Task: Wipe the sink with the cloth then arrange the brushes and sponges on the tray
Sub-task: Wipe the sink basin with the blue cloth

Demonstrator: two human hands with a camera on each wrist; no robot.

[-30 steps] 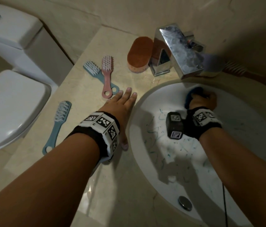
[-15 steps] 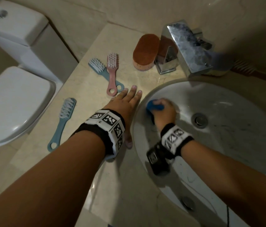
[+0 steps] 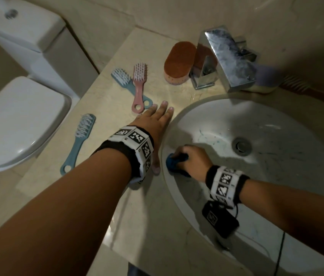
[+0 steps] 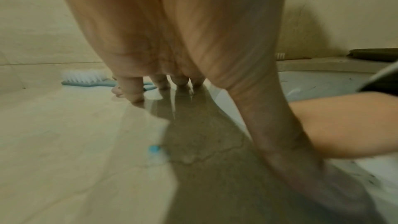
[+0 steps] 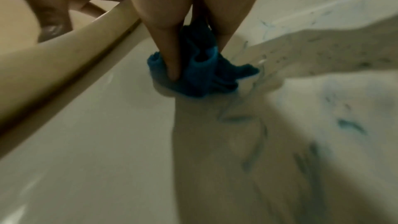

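My right hand (image 3: 192,160) grips a bunched blue cloth (image 3: 172,162) and presses it against the left inner wall of the white sink (image 3: 276,124), just below the rim. In the right wrist view my fingers (image 5: 170,54) pinch the blue cloth (image 5: 200,72) on the basin. Blue-green smears mark the bowl. My left hand (image 3: 157,124) lies flat and open on the beige counter (image 3: 107,108) beside the sink rim. A pink brush (image 3: 138,86) and a blue brush (image 3: 125,82) lie crossed beyond my fingers, another blue brush (image 3: 79,140) lies further left, and an orange sponge (image 3: 179,62) stands by the tap.
A chrome tap (image 3: 227,56) overhangs the sink's back edge, with a dark reddish brush (image 3: 312,90) behind it to the right. The drain (image 3: 241,145) sits mid-bowl. A white toilet (image 3: 17,116) stands left of the counter. A dark tray edge (image 4: 374,54) shows far right.
My right hand has swept the cloth from the back of the bowl under the tap to the left wall, then down along it toward me. The left hand has stayed planted.
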